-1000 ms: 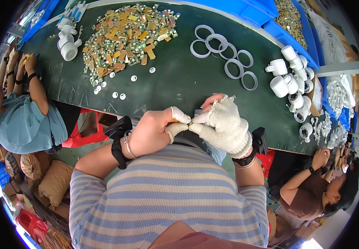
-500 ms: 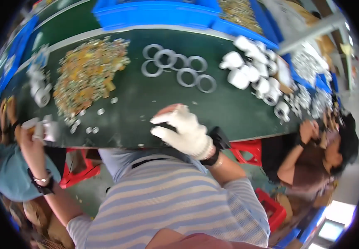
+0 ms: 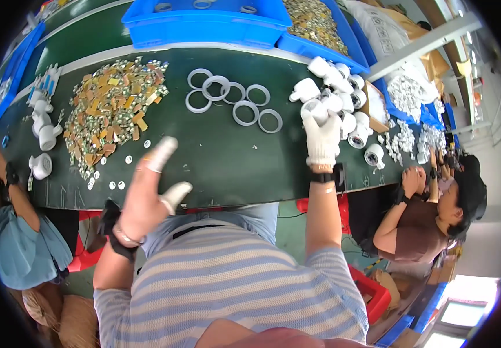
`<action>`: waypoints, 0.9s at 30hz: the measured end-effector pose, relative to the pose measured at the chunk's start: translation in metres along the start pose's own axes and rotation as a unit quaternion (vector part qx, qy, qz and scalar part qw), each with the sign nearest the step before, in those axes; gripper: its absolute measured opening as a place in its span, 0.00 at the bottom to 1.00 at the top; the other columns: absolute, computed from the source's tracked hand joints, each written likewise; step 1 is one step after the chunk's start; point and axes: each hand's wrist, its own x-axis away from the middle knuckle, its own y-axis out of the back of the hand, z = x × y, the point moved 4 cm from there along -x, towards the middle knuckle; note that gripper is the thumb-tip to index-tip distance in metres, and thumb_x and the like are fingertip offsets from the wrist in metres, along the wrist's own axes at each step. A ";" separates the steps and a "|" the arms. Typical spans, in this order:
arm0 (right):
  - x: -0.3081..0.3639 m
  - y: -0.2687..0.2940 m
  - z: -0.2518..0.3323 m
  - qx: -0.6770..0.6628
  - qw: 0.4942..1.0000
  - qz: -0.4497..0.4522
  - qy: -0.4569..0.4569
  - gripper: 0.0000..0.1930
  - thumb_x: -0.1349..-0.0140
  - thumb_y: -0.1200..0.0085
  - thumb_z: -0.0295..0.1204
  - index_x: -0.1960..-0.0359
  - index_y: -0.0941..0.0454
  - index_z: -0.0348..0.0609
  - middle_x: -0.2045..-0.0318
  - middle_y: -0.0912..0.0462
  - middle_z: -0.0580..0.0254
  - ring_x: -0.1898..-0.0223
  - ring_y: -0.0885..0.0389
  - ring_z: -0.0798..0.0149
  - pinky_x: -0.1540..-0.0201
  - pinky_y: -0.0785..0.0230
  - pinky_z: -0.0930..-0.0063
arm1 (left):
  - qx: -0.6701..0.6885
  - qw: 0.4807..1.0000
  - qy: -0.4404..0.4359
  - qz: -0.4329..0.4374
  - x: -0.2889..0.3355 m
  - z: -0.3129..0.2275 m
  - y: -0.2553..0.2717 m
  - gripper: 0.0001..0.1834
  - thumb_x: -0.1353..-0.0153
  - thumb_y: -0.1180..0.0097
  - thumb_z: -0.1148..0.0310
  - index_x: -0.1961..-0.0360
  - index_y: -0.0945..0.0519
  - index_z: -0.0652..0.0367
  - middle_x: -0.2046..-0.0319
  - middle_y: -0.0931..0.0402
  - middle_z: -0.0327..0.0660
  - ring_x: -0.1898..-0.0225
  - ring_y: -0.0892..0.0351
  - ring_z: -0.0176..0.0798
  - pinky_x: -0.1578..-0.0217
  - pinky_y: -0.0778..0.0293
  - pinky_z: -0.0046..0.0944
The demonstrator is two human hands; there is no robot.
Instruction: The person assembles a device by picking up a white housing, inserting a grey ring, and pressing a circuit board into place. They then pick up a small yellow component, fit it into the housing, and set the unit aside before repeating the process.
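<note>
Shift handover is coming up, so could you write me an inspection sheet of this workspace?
Surface: dark green tabletop, scuffed along the near edge.
Parts: white cylindrical housings piled right; seven pale rings, some overlapping; small circuit boards heaped left.
Clutter: white discs scattered nearside of the boards; small whitish pieces far right.
Left hand: finger-cotted, open, nothing visibly held.
Right hand: gloved, at the housings; grip unclear.
Cables: thin dark line below the table, possibly one.
Surroundings: blue bins, red stools, co-workers both sides.

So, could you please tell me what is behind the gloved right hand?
Just beyond the gloved right hand are piled white parts. Its fingers partly cover the nearest one; that part's covered side and whatever lies directly beneath the palm cannot be seen.
</note>
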 end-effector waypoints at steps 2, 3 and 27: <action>0.045 -0.006 0.027 -0.117 0.992 0.027 0.028 0.27 0.35 0.34 0.36 0.40 0.25 0.32 0.52 0.16 0.58 0.55 0.19 0.70 0.54 0.26 0.72 | -0.010 0.999 -0.012 0.030 -0.003 -0.017 -0.016 0.43 0.44 0.24 0.72 0.27 0.31 0.53 0.29 0.33 0.54 0.27 0.35 0.59 0.31 0.33 0.52; 0.068 -0.010 0.059 -0.189 0.972 0.139 0.030 0.25 0.32 0.37 0.35 0.39 0.25 0.33 0.51 0.16 0.60 0.55 0.19 0.70 0.53 0.27 0.74 | -0.013 0.999 -0.022 0.036 -0.005 -0.018 -0.024 0.42 0.46 0.24 0.72 0.29 0.28 0.51 0.29 0.34 0.55 0.27 0.36 0.63 0.31 0.32 0.54; 0.133 -0.038 0.093 -0.210 0.881 0.412 0.105 0.11 0.31 0.40 0.26 0.50 0.16 0.35 0.61 0.16 0.64 0.62 0.19 0.71 0.55 0.28 0.76 | 0.747 0.596 0.289 -0.050 0.000 0.020 -0.029 0.25 0.21 0.53 0.47 0.32 0.31 0.49 0.41 0.21 0.41 0.41 0.18 0.53 0.38 0.23 0.56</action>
